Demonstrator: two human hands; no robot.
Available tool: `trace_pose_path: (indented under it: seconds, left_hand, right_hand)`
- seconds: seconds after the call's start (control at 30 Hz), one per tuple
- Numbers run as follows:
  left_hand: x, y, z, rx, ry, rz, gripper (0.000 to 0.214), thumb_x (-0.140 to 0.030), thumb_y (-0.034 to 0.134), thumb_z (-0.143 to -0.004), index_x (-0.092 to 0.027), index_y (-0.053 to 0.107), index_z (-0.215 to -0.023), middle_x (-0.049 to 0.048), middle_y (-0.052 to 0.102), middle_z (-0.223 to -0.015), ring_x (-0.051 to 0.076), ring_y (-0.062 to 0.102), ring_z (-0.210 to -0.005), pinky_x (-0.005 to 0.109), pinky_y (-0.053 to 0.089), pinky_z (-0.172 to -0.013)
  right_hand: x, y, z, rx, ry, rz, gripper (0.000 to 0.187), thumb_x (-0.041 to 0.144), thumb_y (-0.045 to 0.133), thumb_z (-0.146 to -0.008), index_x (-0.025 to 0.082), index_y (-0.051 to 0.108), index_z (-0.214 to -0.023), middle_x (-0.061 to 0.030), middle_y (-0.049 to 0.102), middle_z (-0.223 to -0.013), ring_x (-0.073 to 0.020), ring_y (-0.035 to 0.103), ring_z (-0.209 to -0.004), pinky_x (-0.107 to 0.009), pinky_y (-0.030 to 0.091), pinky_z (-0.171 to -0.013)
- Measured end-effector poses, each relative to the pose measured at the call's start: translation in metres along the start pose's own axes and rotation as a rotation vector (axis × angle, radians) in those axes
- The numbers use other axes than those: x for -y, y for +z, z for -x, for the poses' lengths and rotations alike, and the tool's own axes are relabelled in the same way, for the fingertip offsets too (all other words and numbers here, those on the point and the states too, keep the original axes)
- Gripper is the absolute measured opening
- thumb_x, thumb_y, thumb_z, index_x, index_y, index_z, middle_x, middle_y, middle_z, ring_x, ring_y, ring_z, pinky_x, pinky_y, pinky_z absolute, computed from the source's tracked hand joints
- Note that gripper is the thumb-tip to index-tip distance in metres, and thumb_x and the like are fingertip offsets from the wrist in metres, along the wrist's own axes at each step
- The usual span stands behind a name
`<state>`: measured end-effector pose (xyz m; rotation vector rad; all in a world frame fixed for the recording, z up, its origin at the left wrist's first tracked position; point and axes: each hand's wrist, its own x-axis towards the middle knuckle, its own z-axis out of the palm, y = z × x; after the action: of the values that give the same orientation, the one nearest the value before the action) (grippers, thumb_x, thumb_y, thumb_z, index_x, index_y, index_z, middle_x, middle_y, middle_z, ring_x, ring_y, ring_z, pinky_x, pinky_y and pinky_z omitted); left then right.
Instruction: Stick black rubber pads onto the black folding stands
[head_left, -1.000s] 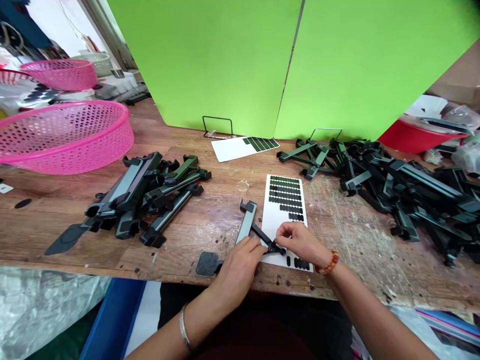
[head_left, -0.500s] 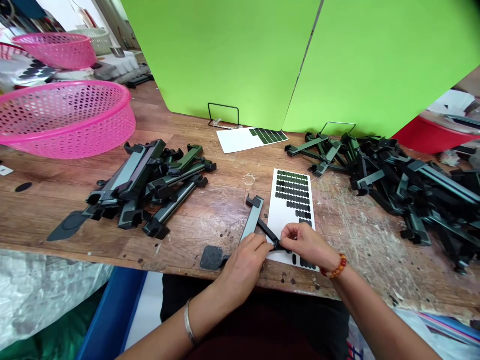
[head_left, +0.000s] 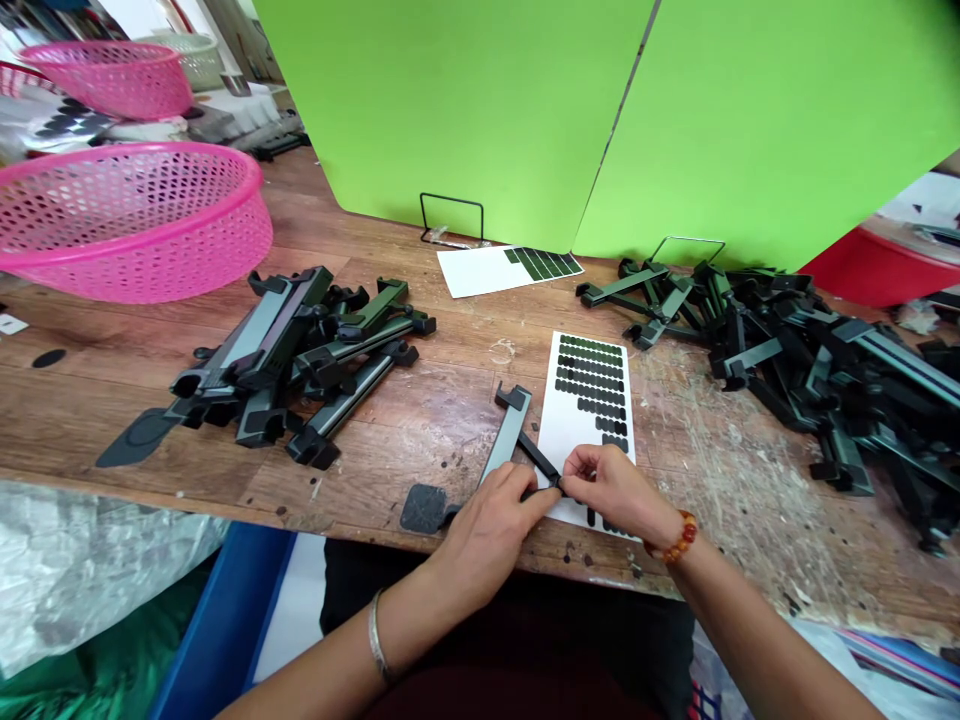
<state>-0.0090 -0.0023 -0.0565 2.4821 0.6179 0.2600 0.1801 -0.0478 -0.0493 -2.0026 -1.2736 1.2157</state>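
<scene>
A grey and black folding stand lies on the wooden table near its front edge, with a black arm angled out to the right. My left hand is closed on the stand's near end. My right hand pinches the tip of that black arm, fingers pressed together. Under and behind my right hand lies a white sheet of small dark pads.
A heap of similar stands sits at left, a larger heap at right. Two pink baskets stand at far left, green screens at the back, a second pad sheet beneath them, and a red tub at far right.
Both hands have stayed on the stand's black arm, fingers shifting slightly. My view has tilted down and drifted left, so everything sits a little lower right in the picture.
</scene>
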Motion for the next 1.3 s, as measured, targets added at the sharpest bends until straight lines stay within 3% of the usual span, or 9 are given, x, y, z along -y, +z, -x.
trace_pose_path:
  seconds: [0.1,0.37,0.57,0.7,0.8,0.87,0.97,1.1,1.3]
  left_hand:
    - [-0.001,0.000,0.001,0.020,0.015,-0.066,0.033,-0.016,0.047,-0.093,-0.029,0.054,-0.122,0.0041,0.052,-0.104,0.020,0.048,-0.098,0.032,0.048,-0.084]
    - [0.001,0.004,0.003,0.004,0.065,-0.164,0.033,-0.015,0.047,-0.093,-0.024,0.052,-0.124,0.0059,0.051,-0.106,0.021,0.048,-0.100,0.035,0.049,-0.088]
    - [0.003,0.006,0.003,0.017,0.079,-0.217,0.044,-0.011,0.042,-0.093,-0.026,0.043,-0.134,0.0067,0.051,-0.104,0.021,0.048,-0.099,0.037,0.050,-0.087]
    - [0.003,0.007,0.001,0.046,0.086,-0.261,0.051,-0.006,0.038,-0.092,-0.026,0.037,-0.139,0.0072,0.050,-0.104,0.021,0.048,-0.099,0.038,0.048,-0.088]
    - [0.002,0.010,-0.002,0.036,0.068,-0.303,0.056,-0.003,0.036,-0.090,-0.027,0.034,-0.141,0.0075,0.050,-0.105,0.021,0.048,-0.098,0.040,0.047,-0.088]
    - [0.000,0.013,-0.004,-0.015,0.022,-0.331,0.057,-0.001,0.036,-0.088,-0.025,0.034,-0.140,0.0094,0.049,-0.110,0.023,0.046,-0.102,0.041,0.046,-0.090]
    - [-0.007,0.017,-0.006,-0.118,-0.017,-0.343,0.052,-0.002,0.038,-0.089,-0.025,0.041,-0.135,0.0115,0.043,-0.125,0.026,0.040,-0.113,0.044,0.042,-0.095]
    - [-0.020,0.021,-0.005,0.016,0.077,-0.285,0.038,-0.011,0.040,-0.093,-0.026,0.050,-0.126,0.0083,0.049,-0.111,0.023,0.044,-0.100,0.039,0.045,-0.087]
    - [-0.023,0.022,-0.005,0.150,0.106,-0.252,0.045,-0.010,0.039,-0.093,-0.027,0.042,-0.134,0.0063,0.049,-0.101,0.021,0.046,-0.092,0.036,0.046,-0.084]
  right_hand:
    - [-0.002,0.002,0.006,-0.057,-0.051,0.058,0.007,0.016,0.054,-0.074,0.017,0.057,-0.067,0.0015,0.058,-0.063,-0.0115,0.050,-0.058,-0.024,0.039,-0.055]
    - [-0.011,0.007,0.027,-0.209,-0.410,0.295,0.021,0.006,0.045,-0.086,0.016,0.064,-0.087,-0.0055,0.062,-0.086,-0.0165,0.058,-0.083,-0.029,0.047,-0.077]
    - [-0.010,0.016,0.038,-0.190,-0.530,0.640,0.028,0.003,0.044,-0.083,0.011,0.064,-0.100,-0.0144,0.061,-0.102,-0.0267,0.055,-0.097,-0.041,0.049,-0.085]
    - [-0.023,0.002,0.043,-0.233,-0.474,0.504,0.028,0.008,0.045,-0.086,0.017,0.059,-0.109,-0.0109,0.061,-0.105,-0.0223,0.058,-0.095,-0.036,0.050,-0.084]
    - [-0.035,-0.010,0.047,-0.289,-0.334,0.409,0.015,0.014,0.047,-0.088,0.018,0.059,-0.094,-0.0067,0.061,-0.091,-0.0182,0.060,-0.079,-0.030,0.049,-0.072]
    - [-0.038,-0.010,0.050,-0.265,-0.276,0.404,0.012,0.014,0.049,-0.087,0.019,0.058,-0.083,-0.0048,0.059,-0.084,-0.0173,0.059,-0.074,-0.029,0.047,-0.068]
    - [-0.039,0.001,0.054,-0.272,-0.246,0.384,0.012,0.014,0.049,-0.088,0.017,0.059,-0.083,-0.0053,0.058,-0.085,-0.0176,0.058,-0.076,-0.029,0.046,-0.071]
    - [-0.040,0.014,0.051,-0.317,-0.228,0.405,0.012,0.013,0.048,-0.088,0.016,0.058,-0.083,-0.0062,0.056,-0.085,-0.0191,0.057,-0.078,-0.030,0.045,-0.073]
    - [-0.047,0.013,0.040,-0.281,-0.210,0.414,0.012,0.012,0.049,-0.084,0.017,0.054,-0.074,-0.0049,0.055,-0.079,-0.0184,0.054,-0.073,-0.030,0.042,-0.068]
